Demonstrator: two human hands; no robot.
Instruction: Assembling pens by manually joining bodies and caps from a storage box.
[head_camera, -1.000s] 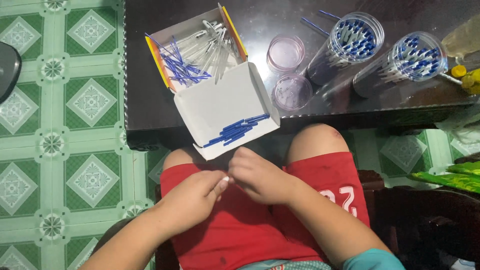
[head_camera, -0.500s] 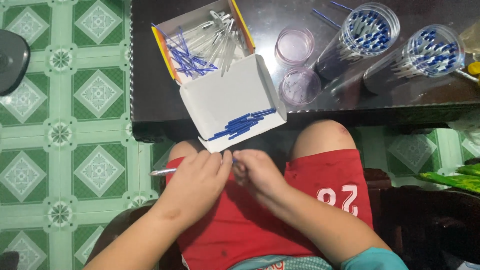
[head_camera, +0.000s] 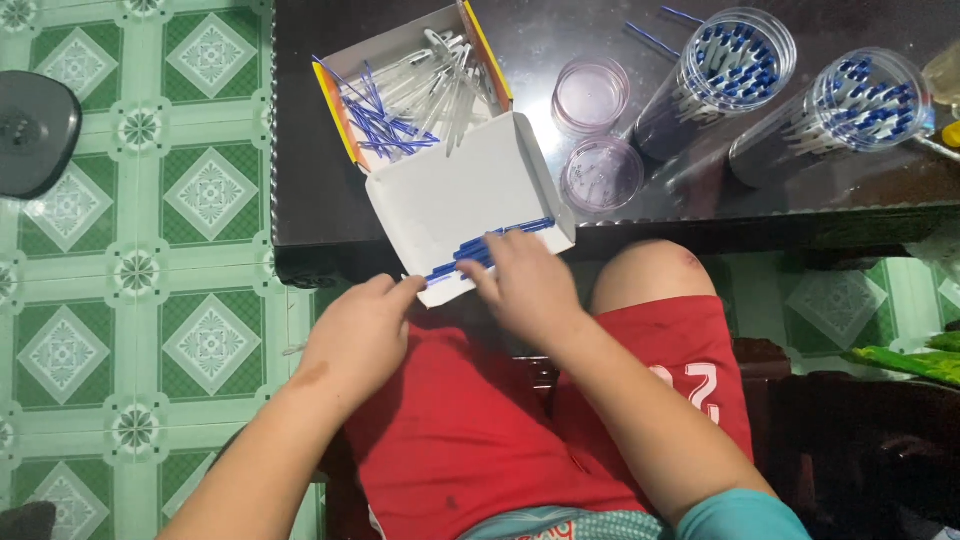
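Observation:
An open cardboard box (head_camera: 420, 70) with a white inside lies on the dark table (head_camera: 310, 200). It holds clear pen barrels (head_camera: 450, 75) and thin blue refills (head_camera: 375, 120). Its white flap (head_camera: 455, 195) hangs over the table edge with a row of small blue pieces (head_camera: 530, 226) along its rim. My right hand (head_camera: 525, 290) rests its fingertips on those blue pieces; a grip cannot be made out. My left hand (head_camera: 360, 335) is curled just left of the flap's corner, and a thin clear pen barrel (head_camera: 293, 350) pokes out of its left side. Both hands hover over my red shorts (head_camera: 470, 430).
Two tall clear jars (head_camera: 735, 65) (head_camera: 850, 105) packed with blue-capped pens lie at the back right. Two round clear lids (head_camera: 590, 95) (head_camera: 600, 175) sit beside the box. A dark round object (head_camera: 35, 130) stands on the green tiled floor (head_camera: 140, 270) at left.
Both hands have risen from my lap to the box flap. The right fingers now lie on the blue pieces; the left hand still carries the clear barrel.

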